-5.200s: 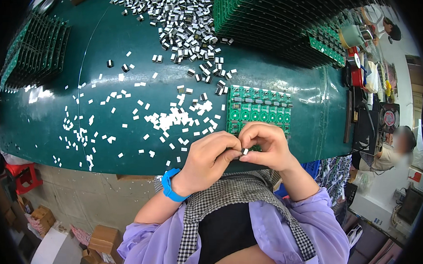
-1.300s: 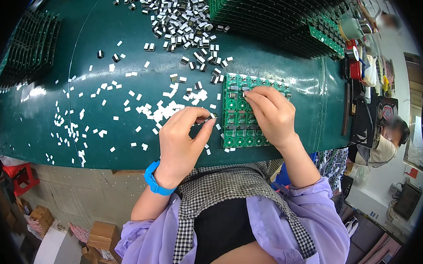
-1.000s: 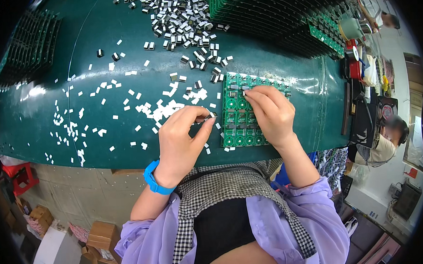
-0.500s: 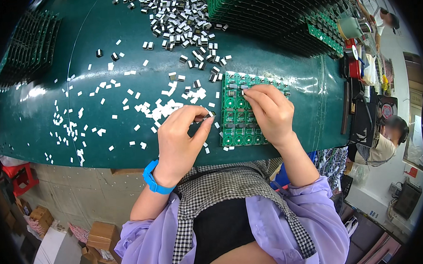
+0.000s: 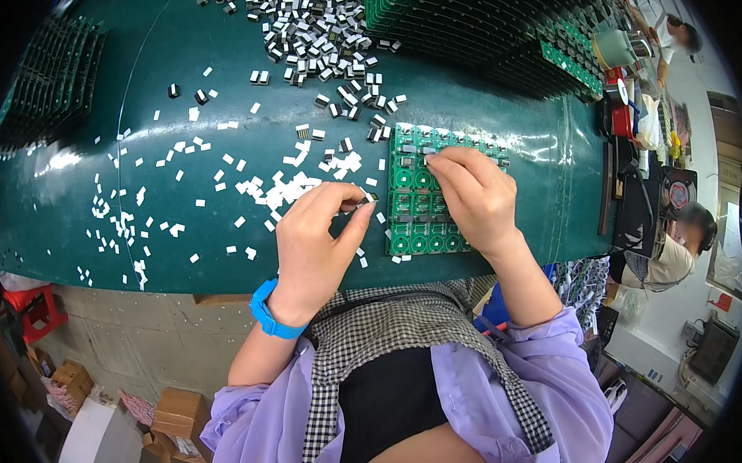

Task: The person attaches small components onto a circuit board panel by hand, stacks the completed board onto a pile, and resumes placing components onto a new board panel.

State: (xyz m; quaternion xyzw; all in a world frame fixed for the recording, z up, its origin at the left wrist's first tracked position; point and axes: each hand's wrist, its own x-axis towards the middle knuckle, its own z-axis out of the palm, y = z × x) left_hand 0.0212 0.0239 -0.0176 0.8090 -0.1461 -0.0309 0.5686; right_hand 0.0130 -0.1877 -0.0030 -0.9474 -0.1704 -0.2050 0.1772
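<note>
A green circuit board panel (image 5: 416, 221) lies near the front edge of the dark green table (image 5: 181, 248). My right hand (image 5: 473, 198) rests on the panel, its fingertips pressing a small part onto the upper rows. My left hand (image 5: 318, 246), with a blue wristband, hovers just left of the panel and pinches a small dark component (image 5: 366, 200) between thumb and forefinger. Small white parts (image 5: 290, 184) lie scattered on the table beside my left hand.
A heap of dark and silver components (image 5: 312, 23) sits at the back middle. Stacked green boards (image 5: 494, 27) fill the back right, more racks (image 5: 46, 80) the back left. Another person (image 5: 678, 247) sits at right. Cardboard boxes (image 5: 176, 414) stand on the floor.
Five seconds ago both hands were held together close to my body; now they are out over the panel. In the last second the hands barely moved.
</note>
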